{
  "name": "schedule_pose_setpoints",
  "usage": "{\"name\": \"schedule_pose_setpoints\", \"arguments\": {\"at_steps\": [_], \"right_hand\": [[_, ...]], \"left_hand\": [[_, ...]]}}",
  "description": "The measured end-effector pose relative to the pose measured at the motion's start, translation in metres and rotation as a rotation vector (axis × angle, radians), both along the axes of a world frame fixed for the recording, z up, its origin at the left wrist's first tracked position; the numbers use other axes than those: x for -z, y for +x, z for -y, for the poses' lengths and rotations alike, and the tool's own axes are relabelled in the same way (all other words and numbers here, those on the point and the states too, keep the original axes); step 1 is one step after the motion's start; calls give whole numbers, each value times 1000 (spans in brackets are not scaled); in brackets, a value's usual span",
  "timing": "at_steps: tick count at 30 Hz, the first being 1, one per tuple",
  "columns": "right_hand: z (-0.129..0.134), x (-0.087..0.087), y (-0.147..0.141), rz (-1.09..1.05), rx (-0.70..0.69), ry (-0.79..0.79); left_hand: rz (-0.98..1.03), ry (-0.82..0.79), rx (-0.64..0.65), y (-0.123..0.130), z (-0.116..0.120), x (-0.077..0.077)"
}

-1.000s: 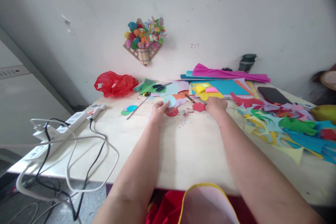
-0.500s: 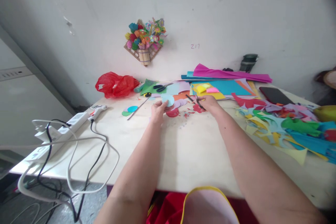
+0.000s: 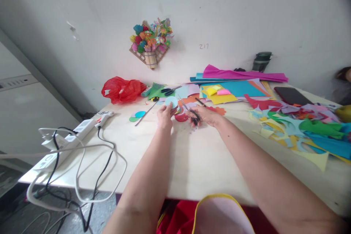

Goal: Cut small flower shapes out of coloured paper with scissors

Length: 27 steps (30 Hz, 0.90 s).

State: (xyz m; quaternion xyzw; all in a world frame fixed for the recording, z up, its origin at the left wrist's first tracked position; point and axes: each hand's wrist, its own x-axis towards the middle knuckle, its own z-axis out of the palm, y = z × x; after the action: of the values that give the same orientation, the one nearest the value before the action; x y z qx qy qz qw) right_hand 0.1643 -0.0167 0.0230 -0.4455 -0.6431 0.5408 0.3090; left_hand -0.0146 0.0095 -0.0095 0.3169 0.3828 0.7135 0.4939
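Observation:
Between thumb and fingers, my left hand [image 3: 165, 115] pinches a light blue paper circle [image 3: 171, 102] above the table. My right hand [image 3: 202, 116] grips black-handled scissors [image 3: 193, 114], whose blades point up and left toward the circle without touching it. Just under and beside my hands lie red paper circles [image 3: 181, 117] and an orange scalloped piece [image 3: 219, 110]. A black pen [image 3: 200, 101] rests behind my right hand. Left of my left hand are a blue circle [image 3: 140, 114] and a green one [image 3: 133, 119].
Behind my hands lie second scissors [image 3: 168, 91], a red plastic bag [image 3: 123, 90] and stacked colored sheets [image 3: 244, 88]. Paper scraps [image 3: 290, 124] and a dark phone [image 3: 292, 95] are on the right. A power strip [image 3: 63, 144] with loose cables occupies the left edge.
The scissors have been lifted from the table side by my right hand, which moved left toward my left hand. An orange scalloped piece now shows beside it. The view shifted slightly.

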Motion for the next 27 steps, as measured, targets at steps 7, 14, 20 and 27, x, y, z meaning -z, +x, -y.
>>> {"name": "schedule_pose_setpoints", "arguments": {"at_steps": [7,14,20,27], "right_hand": [[1,8,-15,-70,13,-35],[3,11,-25,-135,67,-51],[-2,18,-25,-151,66,-17],[-4,22,-25,-159,56,-6]], "left_hand": [[65,-52,-34,5,4,-9],[74,-67,-27,11,5,-9],[34,-63,4,12,5,-7],[62,-88,-24,16,5,-8]]}}
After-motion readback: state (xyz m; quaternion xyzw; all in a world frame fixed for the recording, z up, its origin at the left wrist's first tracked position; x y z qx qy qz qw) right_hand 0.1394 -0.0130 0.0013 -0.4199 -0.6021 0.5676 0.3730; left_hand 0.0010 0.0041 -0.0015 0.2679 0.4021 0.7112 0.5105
